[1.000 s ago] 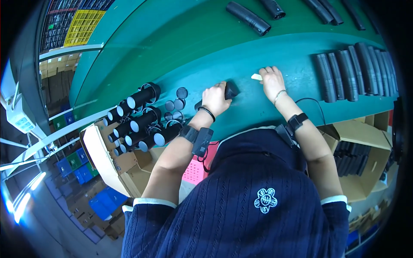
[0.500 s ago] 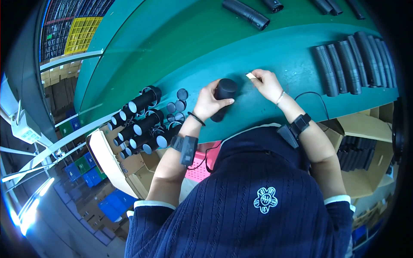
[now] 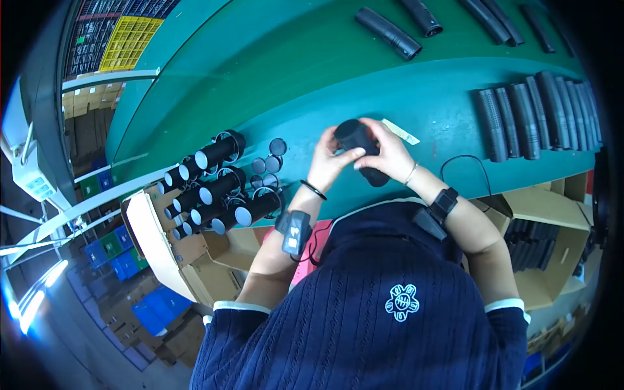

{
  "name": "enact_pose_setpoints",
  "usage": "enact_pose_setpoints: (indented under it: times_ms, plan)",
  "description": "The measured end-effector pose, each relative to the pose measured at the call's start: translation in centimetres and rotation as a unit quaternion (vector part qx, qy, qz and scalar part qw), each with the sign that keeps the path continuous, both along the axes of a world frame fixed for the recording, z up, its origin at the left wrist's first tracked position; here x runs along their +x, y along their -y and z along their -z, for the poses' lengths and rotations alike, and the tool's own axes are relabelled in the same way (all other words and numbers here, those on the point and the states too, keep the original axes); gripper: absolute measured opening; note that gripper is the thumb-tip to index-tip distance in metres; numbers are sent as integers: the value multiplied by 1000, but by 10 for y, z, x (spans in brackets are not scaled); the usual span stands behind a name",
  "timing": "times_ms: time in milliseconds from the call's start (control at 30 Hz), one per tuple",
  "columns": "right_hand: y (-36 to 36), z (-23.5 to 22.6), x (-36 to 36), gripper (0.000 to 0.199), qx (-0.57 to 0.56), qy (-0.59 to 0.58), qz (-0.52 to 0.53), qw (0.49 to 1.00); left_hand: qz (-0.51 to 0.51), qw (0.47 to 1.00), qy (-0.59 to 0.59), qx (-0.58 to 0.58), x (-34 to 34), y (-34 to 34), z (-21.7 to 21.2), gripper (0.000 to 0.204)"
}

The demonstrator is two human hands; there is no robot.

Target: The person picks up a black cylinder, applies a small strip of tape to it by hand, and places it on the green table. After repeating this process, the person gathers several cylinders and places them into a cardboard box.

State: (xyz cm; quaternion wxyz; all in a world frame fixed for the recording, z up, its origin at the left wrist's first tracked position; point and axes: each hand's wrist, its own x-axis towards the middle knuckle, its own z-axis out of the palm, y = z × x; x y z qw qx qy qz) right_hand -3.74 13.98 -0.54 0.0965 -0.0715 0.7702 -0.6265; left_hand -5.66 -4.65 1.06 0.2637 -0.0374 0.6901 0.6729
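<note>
A second ago the black tube [image 3: 359,148] lay on the green bench [image 3: 442,104] under the left hand [image 3: 328,162], and the right hand [image 3: 389,155] was off to the side by a small white strip [image 3: 400,130]. Now both hands have come together and the tube is up off the bench, held between them. The strip lies alone on the bench, just beside the right hand. So the tube looks picked up for work, and the work on it is only starting.

The left hand is curled on the tube's left side, with its fingers across the front. The right hand wraps the other side, thumb on top. Both are closed on the tube. I cannot tell if anything small is pinched in the fingers.

The tube is short, round and dark, with a matte, soft-looking skin. Its near end points up toward the camera and looks closed and rounded. Its lower end pokes out under the right hand.

To the left, a pile of like tubes with pale grey ends [image 3: 218,188] rests at the bench edge, with a few round caps [image 3: 270,156] beside it. To the right, long ribbed black sleeves [image 3: 536,114] lie in a row.
</note>
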Motion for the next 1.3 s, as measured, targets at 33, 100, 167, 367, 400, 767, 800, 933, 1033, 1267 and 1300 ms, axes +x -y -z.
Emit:
enact_pose_setpoints:
  times_ms: [33,100,167,367,400,767,800,933,1033,1267,1300]
  plan:
    - [-1,2,-2,83,-2,-1,-6,1000,-4,999,-34,18,6,-2,-1,66]
    - [-10,11,-9,84,-65,52,-100,992,7,999,-13,34,5,1,-4,63]
    - [-9,2,-13,81,-162,142,-95,972,3,998,14,59,7,8,-1,62]
    - [-8,3,-1,79,-124,98,-107,982,-44,998,-19,47,22,-7,-14,57]
    - [-5,6,1,80,-166,114,-95,975,-27,998,-60,-2,23,-8,-14,56]
    - [-3,-4,-4,72,-137,104,-84,981,51,990,66,112,-10,13,-25,55]
    - [-5,0,-7,74,-148,122,-69,979,51,990,66,111,-9,13,-19,55]
    - [10,6,3,80,-128,107,-50,985,-21,998,-24,57,8,7,-6,55]
    - [15,15,8,80,-146,94,-50,984,33,992,-65,-101,14,-2,-18,57]
    - [21,2,16,69,-124,110,-23,986,26,986,-99,-132,27,-2,-12,51]
    - [24,4,16,66,-89,82,2,993,13,984,-105,-143,27,-4,-10,49]
